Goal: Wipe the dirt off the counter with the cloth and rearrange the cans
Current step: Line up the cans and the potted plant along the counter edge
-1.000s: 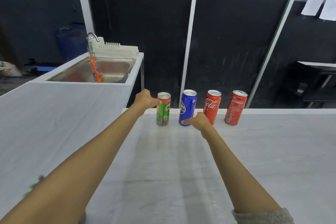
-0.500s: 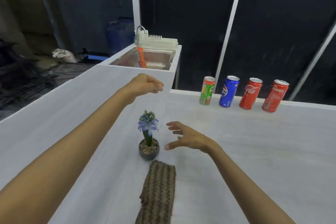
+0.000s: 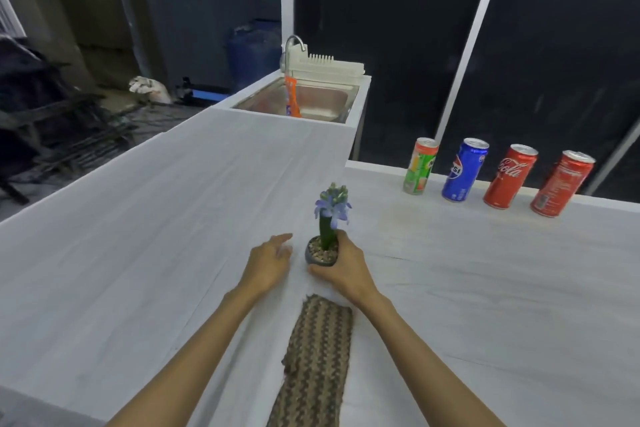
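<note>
The pale tabletop [image 3: 138, 218] runs in an L shape, its long arm reaching back to a steel sink [image 3: 323, 101] with a tap [image 3: 294, 41], a white dish rack [image 3: 327, 66] and an orange bottle [image 3: 292, 99] standing in the basin. The left hand [image 3: 268, 263] lies low over the tabletop just left of a small potted flower [image 3: 322, 253]. Its grip is spread, with the fingers relaxed and pointing forward, apart from the pot. A brown woven cloth [image 3: 317, 357] lies flat on the tabletop between the 2 forearms, its far end just short of the pot. The right hand [image 3: 344, 270] wraps the pot, its grip curled round the right and near sides, thumb along the front. A faint tan smudge [image 3: 398, 215] marks the tabletop beyond the flower. Along the far edge to the right, 4 cans stand upright in a row, slightly apart: a green can [image 3: 420, 166], a blue can [image 3: 464, 170], a red cola can [image 3: 509, 177] and a second red can [image 3: 561, 184].
</note>
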Tool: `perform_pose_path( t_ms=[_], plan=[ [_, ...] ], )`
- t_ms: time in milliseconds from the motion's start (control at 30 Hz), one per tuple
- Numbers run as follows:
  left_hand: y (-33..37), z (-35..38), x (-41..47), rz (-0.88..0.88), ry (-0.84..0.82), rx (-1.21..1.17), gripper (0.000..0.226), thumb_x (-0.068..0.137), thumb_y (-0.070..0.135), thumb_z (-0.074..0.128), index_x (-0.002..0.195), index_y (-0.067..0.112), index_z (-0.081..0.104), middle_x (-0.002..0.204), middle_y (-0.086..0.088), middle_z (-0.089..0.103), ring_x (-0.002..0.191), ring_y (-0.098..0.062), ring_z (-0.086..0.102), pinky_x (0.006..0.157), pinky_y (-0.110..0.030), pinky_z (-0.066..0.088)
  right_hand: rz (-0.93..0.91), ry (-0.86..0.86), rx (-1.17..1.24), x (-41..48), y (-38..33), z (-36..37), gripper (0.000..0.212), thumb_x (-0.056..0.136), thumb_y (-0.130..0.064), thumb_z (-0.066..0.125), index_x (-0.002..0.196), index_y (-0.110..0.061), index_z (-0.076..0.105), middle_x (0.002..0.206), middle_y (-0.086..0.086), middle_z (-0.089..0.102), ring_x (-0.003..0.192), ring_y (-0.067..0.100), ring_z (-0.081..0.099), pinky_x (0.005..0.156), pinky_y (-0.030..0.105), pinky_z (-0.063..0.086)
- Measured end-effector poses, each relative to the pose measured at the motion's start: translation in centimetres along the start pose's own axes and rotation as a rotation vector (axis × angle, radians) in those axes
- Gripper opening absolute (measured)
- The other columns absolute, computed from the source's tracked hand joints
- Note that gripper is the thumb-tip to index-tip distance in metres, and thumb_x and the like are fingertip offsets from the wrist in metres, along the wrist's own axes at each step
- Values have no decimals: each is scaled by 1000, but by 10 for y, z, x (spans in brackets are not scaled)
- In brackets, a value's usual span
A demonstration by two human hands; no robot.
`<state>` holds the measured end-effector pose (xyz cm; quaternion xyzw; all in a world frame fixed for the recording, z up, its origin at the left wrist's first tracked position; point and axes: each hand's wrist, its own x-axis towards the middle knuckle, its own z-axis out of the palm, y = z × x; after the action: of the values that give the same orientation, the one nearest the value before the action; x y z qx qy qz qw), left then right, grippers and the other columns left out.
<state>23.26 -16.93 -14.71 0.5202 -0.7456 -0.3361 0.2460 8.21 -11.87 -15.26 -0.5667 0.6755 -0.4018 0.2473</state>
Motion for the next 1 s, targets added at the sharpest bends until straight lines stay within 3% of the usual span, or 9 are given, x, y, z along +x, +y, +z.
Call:
perform_pose_path(
  t_ms=[67,167,267,533,1000],
  plan=[
    [0,21,17,68,-91,119,46,99,28,31,143,16,27,154,-5,22,144,-18,12,117,-32,5,45,62,-16,19,9,-20,62,66,-24,80,116,-10,47,106,3,57,94,16,53,73,20,37],
    [7,47,50,191,-127,331,51,99,35,22,147,17,14,157,-1,10,145,-15,0,117,-33,-4,99,151,-55,52,24,-47,64,65,-23,82,117,-7,48,114,10,59,103,25,56,76,23,39],
    [15,64,89,273,-117,451,52,99,36,18,147,17,9,158,0,6,145,-13,-2,117,-34,-7,133,232,-54,86,37,-68,67,65,-22,81,120,-6,48,117,15,55,108,29,54,87,31,44],
    [1,84,131,314,-124,554,55,98,39,11,147,17,4,158,3,2,145,-9,-4,116,-31,-6,187,335,-7,161,64,-81,69,69,-20,79,126,-3,44,124,16,54,112,29,53,95,41,46],
    [-2,83,130,337,-63,534,54,98,39,11,147,18,1,157,6,0,144,-6,-5,115,-26,-8,195,417,30,223,97,-68,75,74,-22,75,136,-6,35,136,13,43,124,27,45,103,35,39]
  ],
)
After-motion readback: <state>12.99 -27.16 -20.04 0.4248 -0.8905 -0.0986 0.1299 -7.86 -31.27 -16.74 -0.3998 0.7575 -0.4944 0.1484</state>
